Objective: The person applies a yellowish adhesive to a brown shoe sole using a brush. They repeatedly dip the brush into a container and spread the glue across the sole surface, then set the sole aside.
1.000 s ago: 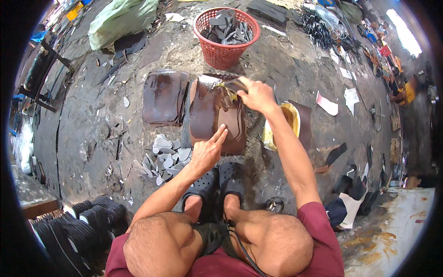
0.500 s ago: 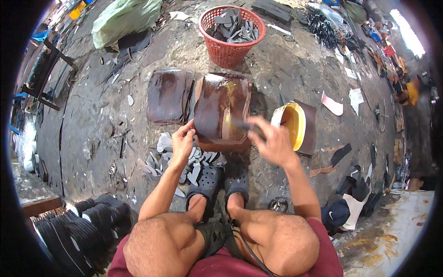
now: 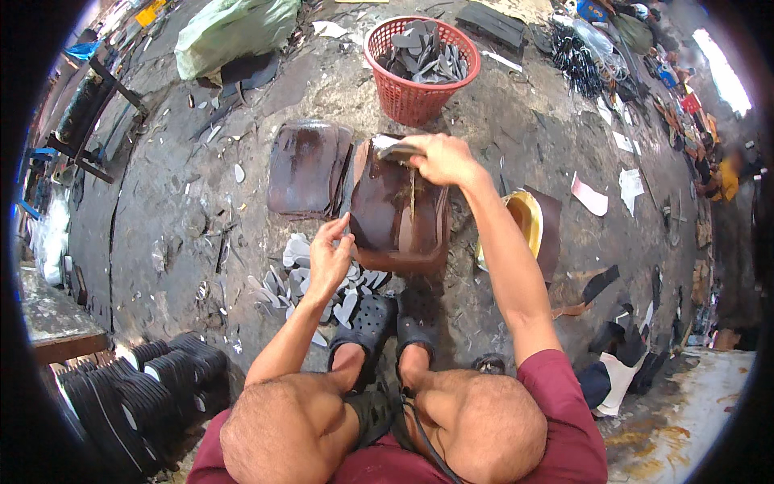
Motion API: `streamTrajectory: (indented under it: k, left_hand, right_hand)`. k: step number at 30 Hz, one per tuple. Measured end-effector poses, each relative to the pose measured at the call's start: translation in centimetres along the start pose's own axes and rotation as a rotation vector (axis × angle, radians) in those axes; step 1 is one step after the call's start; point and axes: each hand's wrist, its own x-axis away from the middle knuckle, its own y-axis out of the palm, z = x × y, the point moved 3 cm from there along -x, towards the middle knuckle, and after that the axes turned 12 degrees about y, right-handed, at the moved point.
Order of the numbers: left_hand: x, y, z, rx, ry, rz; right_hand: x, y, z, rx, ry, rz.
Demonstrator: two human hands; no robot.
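A stack of dark brown sheets (image 3: pixel 387 214) lies on the ground before me, its top wet and glossy with a yellowish streak of glue. My left hand (image 3: pixel 330 252) pinches the left edge of the top sheet between thumb and fingers. At the far edge of the stack, my right hand (image 3: pixel 443 160) grips a flat grey spreading tool (image 3: pixel 395 148), pressed against the top sheet; whether it is a brush or a scraper I cannot make out. Partly behind my right forearm stands a cut-open container (image 3: pixel 526 216) of yellow glue on a brown sheet.
A second brown stack (image 3: pixel 305 169) lies to the left. Beyond is a red basket (image 3: pixel 415 101) of grey cut pieces. Loose grey pieces (image 3: pixel 347 302) lie by my shoes (image 3: pixel 367 321). Black soles (image 3: pixel 173 371) stand in rows at lower left; scraps (image 3: pixel 588 195) lie at right.
My right hand has swept the spreading tool from the middle right of the stack to its far edge. My left hand stays at the left edge. The view has shifted slightly.
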Motion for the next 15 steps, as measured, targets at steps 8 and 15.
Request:
streamTrajectory:
  k: [8,15]
  left_hand:
    - [-0.2,-0.8,1.7,0.010,0.004,-0.017]
    - [0.1,0.7,3.1,0.285,-0.142,0.030]
  right_hand:
    - [15.2,4.3,-4.1,-0.036,-0.251,0.211]
    - [19.2,7.5,-3.2,0.086,-0.339,0.346]
